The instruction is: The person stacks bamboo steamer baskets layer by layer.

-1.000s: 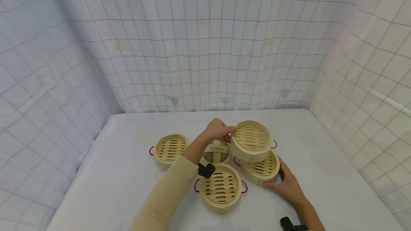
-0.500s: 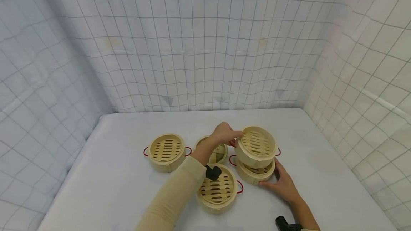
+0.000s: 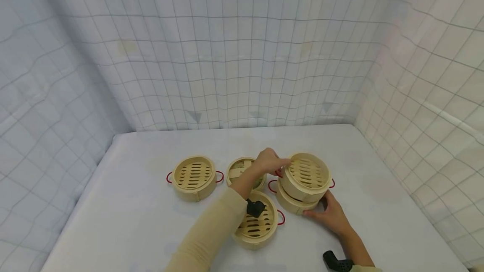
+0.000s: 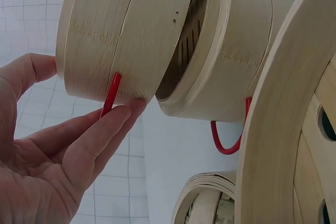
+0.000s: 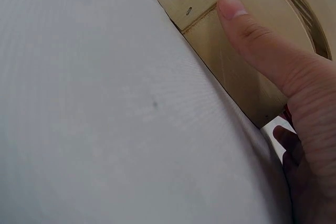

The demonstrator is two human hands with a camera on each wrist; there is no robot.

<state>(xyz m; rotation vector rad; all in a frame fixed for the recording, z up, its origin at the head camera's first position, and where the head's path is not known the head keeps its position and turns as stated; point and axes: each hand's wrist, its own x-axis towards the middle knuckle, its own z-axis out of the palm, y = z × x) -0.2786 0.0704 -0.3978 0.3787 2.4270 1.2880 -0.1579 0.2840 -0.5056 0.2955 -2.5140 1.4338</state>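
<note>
My left hand (image 3: 270,162) pinches one bamboo steamer basket (image 3: 308,175) at its wall beside a red handle (image 4: 111,94), thumb up at the rim. That basket is tilted over a second bamboo steamer basket (image 3: 290,202), and a wedge-shaped gap shows between them in the left wrist view. Low on the table, my right hand (image 3: 332,216) grips the lower basket from its right side. Its thumb (image 5: 262,45) presses the wall near a stapled seam, while the other fingers are mostly hidden behind the basket.
Another slatted steamer basket (image 3: 194,175) with red handles stands at the left. A woven steamer lid (image 3: 238,169) lies behind my left forearm. One more basket (image 3: 261,232) stands nearer me, partly covered by the forearm. Grid-patterned sheeting (image 3: 227,53) surrounds the white table (image 3: 151,213).
My left hand has lowered the upper basket onto or close over the lower one, covering more of it. My right hand stays at the lower basket. The head view has shifted slightly.
</note>
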